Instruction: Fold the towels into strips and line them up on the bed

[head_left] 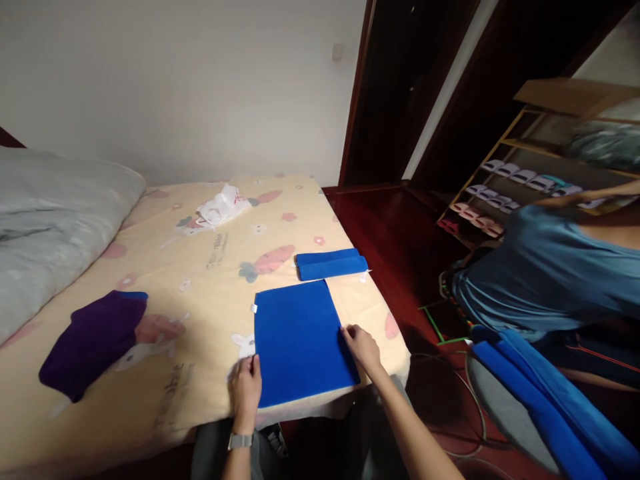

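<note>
Right hand (pixel 364 348), fingers pinched closed on the right edge of a flat blue cloth (pixel 303 340); left hand (pixel 246 393), fingers curled at its left edge, grip unclear; cloth between both, equally near, long axis pointing away across the patterned bed (pixel 215 313)

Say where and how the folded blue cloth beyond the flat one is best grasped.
Probably the folded blue cloth is best gripped at its right end, the right hand coming from the right, thumb above, fingers beneath. It lies crosswise as a narrow strip, and that end sits by the edge of the bed.
</note>
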Demonstrator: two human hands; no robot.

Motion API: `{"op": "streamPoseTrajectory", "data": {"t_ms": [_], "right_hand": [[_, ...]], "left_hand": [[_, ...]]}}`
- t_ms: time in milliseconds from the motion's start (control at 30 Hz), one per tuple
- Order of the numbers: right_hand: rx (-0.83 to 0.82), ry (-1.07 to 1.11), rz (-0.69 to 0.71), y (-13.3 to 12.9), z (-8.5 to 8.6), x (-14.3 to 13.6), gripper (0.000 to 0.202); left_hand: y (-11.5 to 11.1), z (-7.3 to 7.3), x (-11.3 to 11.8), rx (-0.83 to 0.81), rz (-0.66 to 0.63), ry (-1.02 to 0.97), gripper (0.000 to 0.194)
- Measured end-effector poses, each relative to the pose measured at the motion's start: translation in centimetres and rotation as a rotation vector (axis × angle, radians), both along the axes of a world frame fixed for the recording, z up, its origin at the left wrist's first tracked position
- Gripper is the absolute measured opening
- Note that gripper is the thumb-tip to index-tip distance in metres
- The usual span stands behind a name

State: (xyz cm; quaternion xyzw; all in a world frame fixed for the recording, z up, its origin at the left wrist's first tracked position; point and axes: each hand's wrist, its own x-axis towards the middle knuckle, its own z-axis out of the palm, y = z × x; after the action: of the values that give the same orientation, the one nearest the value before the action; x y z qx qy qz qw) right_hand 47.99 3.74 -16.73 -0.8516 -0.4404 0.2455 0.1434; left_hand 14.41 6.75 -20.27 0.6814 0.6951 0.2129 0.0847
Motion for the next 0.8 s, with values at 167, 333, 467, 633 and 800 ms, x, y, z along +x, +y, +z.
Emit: {"op": "streamPoseTrajectory", "data": {"t_ms": [167,333,467,633,800], "right_hand": [[0.038,-0.019,0.019,2.4,-0.3,-0.2,0.036],[0.039,-0.037,-0.006,2.3,-1.0,-0.4,0.036],[0.045,-0.046,-0.021,1.9,-1.2,-0.4,0.034],[0.040,-0.070,-0.019,2.4,-1.1,-0.3,0.037],[0.031,-0.074,0.021,4.7,-0.6,0.0,0.050]], "left_hand": [[3.4,1.4,1.3,-0.198,0.022,0.029,0.034],[3.9,1.1,1.0,-0.197,0.024,0.006,0.028],[3.5,0.7,0.1,-0.164,0.025,-0.067,0.028],[4.7,1.1,-0.2,-0.185,0.016,-0.098,0.032],[8.1,1.7,0.3,-0.239,-0.011,-0.105,0.030]]}}
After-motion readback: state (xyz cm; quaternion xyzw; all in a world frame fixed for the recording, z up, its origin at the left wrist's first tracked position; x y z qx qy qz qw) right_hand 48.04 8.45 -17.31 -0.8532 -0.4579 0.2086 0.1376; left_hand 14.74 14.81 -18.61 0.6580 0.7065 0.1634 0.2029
